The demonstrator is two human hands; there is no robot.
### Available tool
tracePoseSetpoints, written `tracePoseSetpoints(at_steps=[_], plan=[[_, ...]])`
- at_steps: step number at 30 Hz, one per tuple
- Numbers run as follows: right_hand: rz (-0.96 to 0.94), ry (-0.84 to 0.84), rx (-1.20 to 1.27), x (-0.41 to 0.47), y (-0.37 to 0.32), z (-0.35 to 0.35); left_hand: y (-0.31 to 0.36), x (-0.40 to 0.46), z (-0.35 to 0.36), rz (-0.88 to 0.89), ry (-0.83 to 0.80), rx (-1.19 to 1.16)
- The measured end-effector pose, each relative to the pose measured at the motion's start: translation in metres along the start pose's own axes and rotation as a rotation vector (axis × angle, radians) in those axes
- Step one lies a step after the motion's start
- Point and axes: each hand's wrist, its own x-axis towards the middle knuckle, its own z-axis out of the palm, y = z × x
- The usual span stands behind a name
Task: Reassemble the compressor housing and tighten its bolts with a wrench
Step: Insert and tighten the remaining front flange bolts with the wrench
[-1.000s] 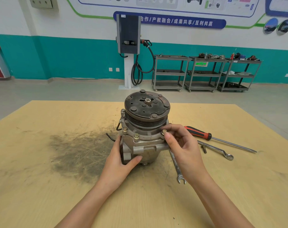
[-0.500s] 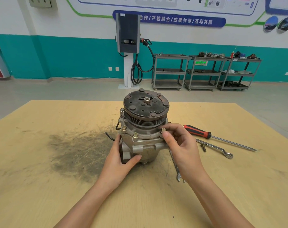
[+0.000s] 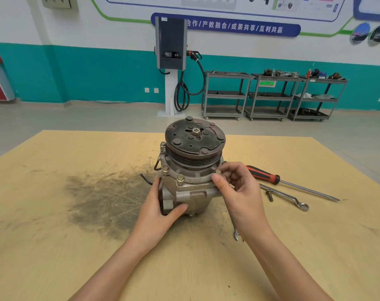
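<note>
- The compressor (image 3: 192,170) stands upright mid-surface (image 3: 76,246), pulley up; the left hand (image 3: 160,208) grips its lower body.
- The right hand (image 3: 237,187) pinches a bolt (image 3: 217,171) standing upright on the flange's right.
- A wrench (image 3: 234,224) lies flat just beneath that wrist, nearest the right hand.

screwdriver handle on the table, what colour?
Red with black sections, on the screwdriver right of the compressor; head view shows it clearly.

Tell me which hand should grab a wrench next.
Right, probably. The right hand pinches a bolt on the compressor, and both wrenches lie on its side. The left hand steadies the housing.
</note>
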Motion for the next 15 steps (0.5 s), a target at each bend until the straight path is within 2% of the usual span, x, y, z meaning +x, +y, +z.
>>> tracePoseSetpoints(at_steps=[9,15], plan=[[-0.03,-0.047,-0.024,-0.0031,-0.0011,-0.0038,-0.0007,-0.0005,-0.0004,-0.014,0.005,0.021],[-0.011,-0.001,0.005,-0.0013,0.0027,-0.0001,-0.0017,-0.0001,-0.0003,-0.015,0.002,0.019]])
